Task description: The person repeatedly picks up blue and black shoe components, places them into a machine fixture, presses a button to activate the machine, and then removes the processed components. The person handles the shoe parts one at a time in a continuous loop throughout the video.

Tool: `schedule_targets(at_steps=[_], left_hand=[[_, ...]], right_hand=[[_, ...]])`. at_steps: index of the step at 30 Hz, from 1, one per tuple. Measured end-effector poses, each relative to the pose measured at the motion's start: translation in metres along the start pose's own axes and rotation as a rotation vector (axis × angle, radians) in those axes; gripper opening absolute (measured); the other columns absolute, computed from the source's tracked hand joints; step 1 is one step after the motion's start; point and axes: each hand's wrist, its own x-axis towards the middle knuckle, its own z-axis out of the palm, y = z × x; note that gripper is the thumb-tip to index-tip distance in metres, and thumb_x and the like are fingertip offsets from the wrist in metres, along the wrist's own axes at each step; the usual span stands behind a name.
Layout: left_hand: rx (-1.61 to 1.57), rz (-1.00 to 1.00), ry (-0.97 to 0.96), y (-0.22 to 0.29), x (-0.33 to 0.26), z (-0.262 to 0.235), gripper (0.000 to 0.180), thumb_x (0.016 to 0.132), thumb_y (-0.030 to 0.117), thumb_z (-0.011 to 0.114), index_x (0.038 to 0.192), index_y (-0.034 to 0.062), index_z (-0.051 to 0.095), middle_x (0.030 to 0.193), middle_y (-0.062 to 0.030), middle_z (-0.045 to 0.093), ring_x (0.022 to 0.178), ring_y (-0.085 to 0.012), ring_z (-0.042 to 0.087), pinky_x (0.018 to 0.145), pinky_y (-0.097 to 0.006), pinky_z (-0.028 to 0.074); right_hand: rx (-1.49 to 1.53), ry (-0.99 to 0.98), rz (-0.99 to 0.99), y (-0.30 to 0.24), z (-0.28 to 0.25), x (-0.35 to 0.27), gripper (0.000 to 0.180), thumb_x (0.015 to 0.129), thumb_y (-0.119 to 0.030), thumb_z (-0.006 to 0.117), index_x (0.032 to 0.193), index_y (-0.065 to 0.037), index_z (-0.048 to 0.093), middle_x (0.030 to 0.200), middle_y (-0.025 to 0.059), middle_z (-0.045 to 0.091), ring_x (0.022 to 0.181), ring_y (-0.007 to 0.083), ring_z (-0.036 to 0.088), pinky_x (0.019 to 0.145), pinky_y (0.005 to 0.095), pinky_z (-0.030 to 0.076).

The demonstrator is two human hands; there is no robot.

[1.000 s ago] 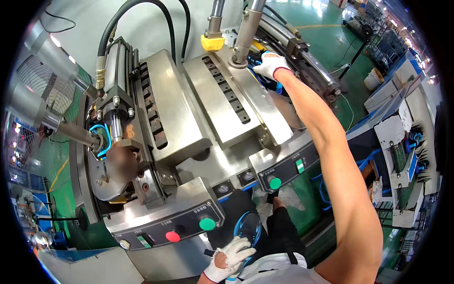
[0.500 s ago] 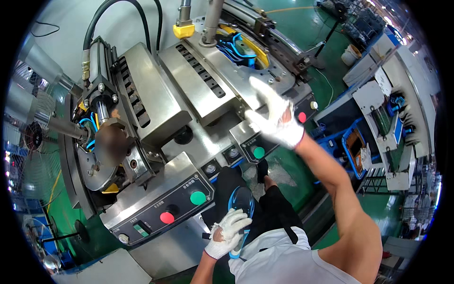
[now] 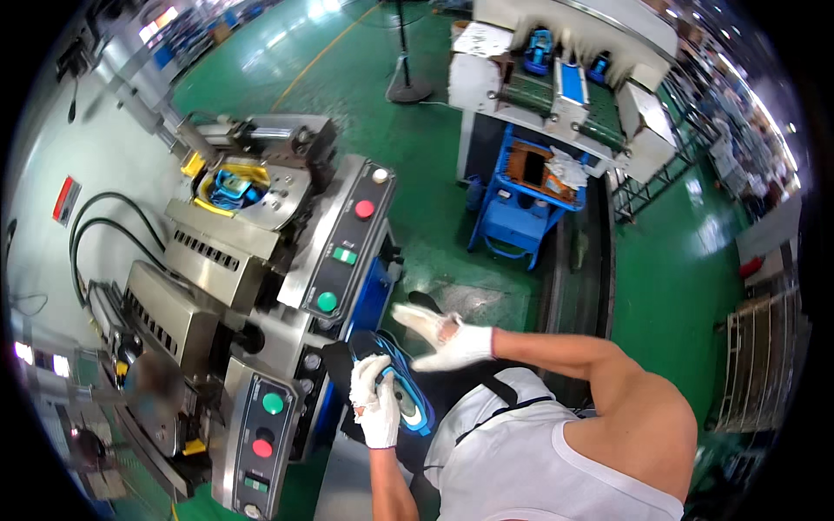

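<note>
Gripped in the gloved left hand (image 3: 375, 404), a black shoe with blue trim (image 3: 401, 395) sits before the person's chest, beside the grey control panel (image 3: 337, 239). Right hand (image 3: 447, 337), fingers spread and empty, hovers just above the shoe.

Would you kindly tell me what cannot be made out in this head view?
- The blue and black shoe: mostly covered by the left hand and the body.
- The right hand: motion-blurred, so the fingers' pose is unclear.
- The blue part in the machine's yellow-rimmed cavity: too small to identify.
- The machine's lower left side: blurred near the picture's rim.
</note>
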Motion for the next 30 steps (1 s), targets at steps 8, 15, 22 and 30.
schedule_targets(at_steps=[8, 15, 22, 30], left_hand=[[-0.007, 0.641, -0.273, 0.166, 0.098, 0.131, 0.045, 0.076, -0.011, 0.072, 0.116, 0.0094, 0.074, 0.127, -0.0174, 0.066, 0.124, -0.0396, 0.061, 0.111, -0.048, 0.046], [-0.135, 1.089, -0.493, 0.208, 0.117, 0.199, 0.052, 0.077, 0.013, 0.079, 0.128, 0.0225, 0.073, 0.143, -0.0226, 0.055, 0.127, -0.0541, 0.056, 0.109, -0.069, 0.045], [0.085, 0.58, -0.595, 0.056, 0.08, 0.163, 0.05, 0.079, 0.009, 0.084, 0.126, 0.0084, 0.069, 0.136, -0.0238, 0.06, 0.129, -0.0482, 0.057, 0.111, -0.059, 0.047], [0.157, 0.069, -0.519, -0.011, 0.031, 0.087, 0.044, 0.089, 0.015, 0.079, 0.131, 0.0083, 0.068, 0.138, -0.0206, 0.062, 0.128, -0.0408, 0.06, 0.106, -0.047, 0.052]], right_hand=[[0.134, 0.828, 0.113, -0.007, -0.032, -0.117, 0.124, 0.071, -0.034, 0.093, 0.164, 0.001, 0.019, 0.163, 0.0252, 0.031, 0.155, 0.0388, 0.029, 0.128, 0.045, 0.027], [0.87, 1.746, -0.149, 0.092, -0.187, -0.133, 0.034, 0.097, -0.012, 0.072, 0.13, -0.005, 0.066, 0.123, 0.0078, 0.07, 0.117, 0.0203, 0.063, 0.105, 0.0363, 0.05], [-0.047, 1.751, 0.688, 0.315, -0.372, -0.166, 0.089, 0.088, -0.061, 0.076, 0.145, 0.004, 0.058, 0.143, 0.0187, 0.064, 0.13, 0.0288, 0.06, 0.111, 0.0402, 0.045], [-0.112, 1.071, 1.167, 0.507, -0.599, -0.243, 0.114, 0.076, -0.088, 0.068, 0.15, -0.001, 0.059, 0.146, 0.0148, 0.062, 0.129, 0.0232, 0.059, 0.111, 0.0319, 0.043]])
